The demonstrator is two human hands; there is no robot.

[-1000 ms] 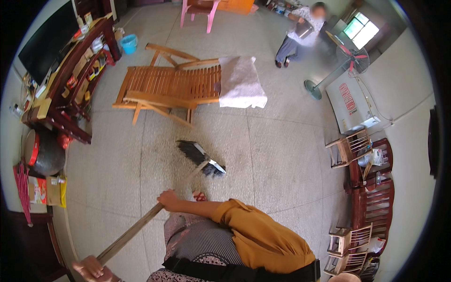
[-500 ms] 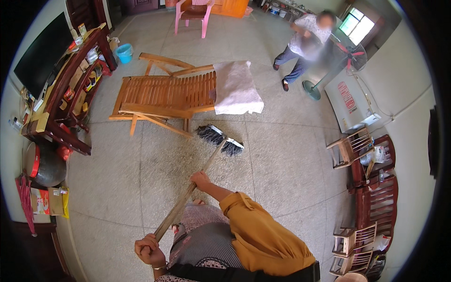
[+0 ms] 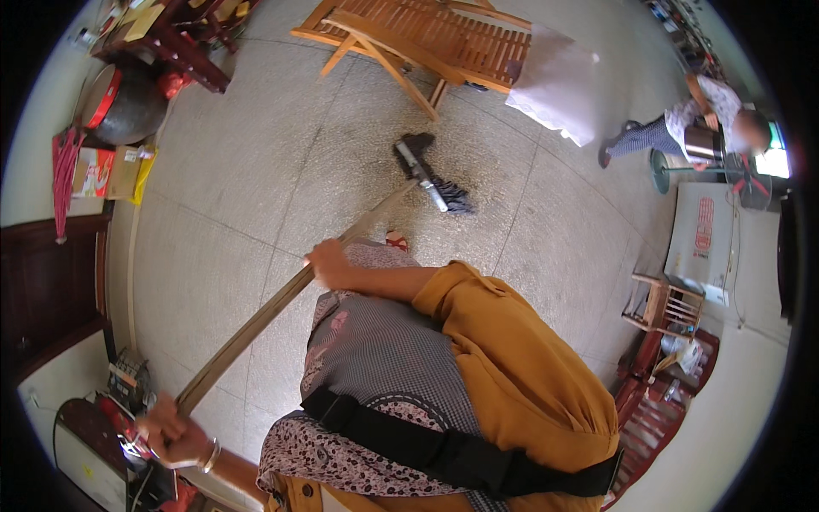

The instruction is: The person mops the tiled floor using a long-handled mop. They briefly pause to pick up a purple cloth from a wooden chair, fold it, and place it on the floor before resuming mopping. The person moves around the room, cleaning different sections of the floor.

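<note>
A mop [image 3: 256, 328] with a long wooden handle slants from lower left up to the middle of the view. Its head of dark strands [image 3: 448, 191] under a pale bar rests on the speckled floor. My right hand [image 3: 331, 264] is wrapped round the middle of the handle, at the end of a mustard sleeve. At the handle's upper end, low on the left, my left hand [image 3: 173, 433] closes on the wood; its fingers are slightly blurred, and a bracelet circles the wrist. One foot in a red sandal [image 3: 397, 241] stands close to the mop head.
A wooden reclining chair [image 3: 435, 43] with a pale cloth stands beyond the mop. At the right another person [image 3: 682, 128] bends beside a standing fan [image 3: 659, 171] and a white chest [image 3: 701, 243]. Left are a dark round pot [image 3: 132, 107], boxes [image 3: 107, 172] and a folded umbrella [image 3: 64, 175].
My view has swung right and down. Both hands have shifted with the mop, and its head has turned and come nearer my feet. The other person now bends further over.
</note>
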